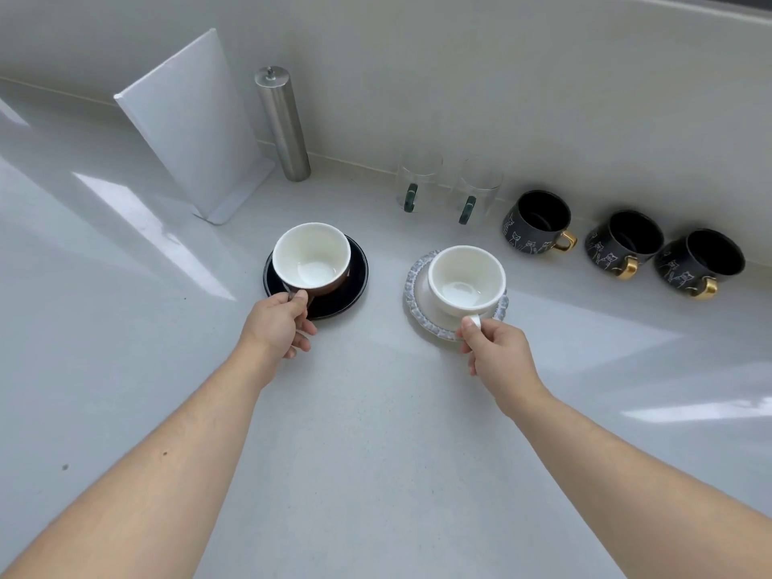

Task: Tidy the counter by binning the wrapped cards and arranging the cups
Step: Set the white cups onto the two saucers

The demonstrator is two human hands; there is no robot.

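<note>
I see a bright, evenly lit scene in soft daylight. Pale slanted patches of light lie across the glossy counter (376, 411) at left and right, with mild glare where they fall. Shadows are faint and short under the saucers. The wide lens bends the back wall (501, 77) and stretches my forearms at the lower corners. Focus is fairly sharp centrally, softer towards the edges.

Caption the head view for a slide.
Left hand holds brown cup on black saucer; right hand holds white cup.
</note>
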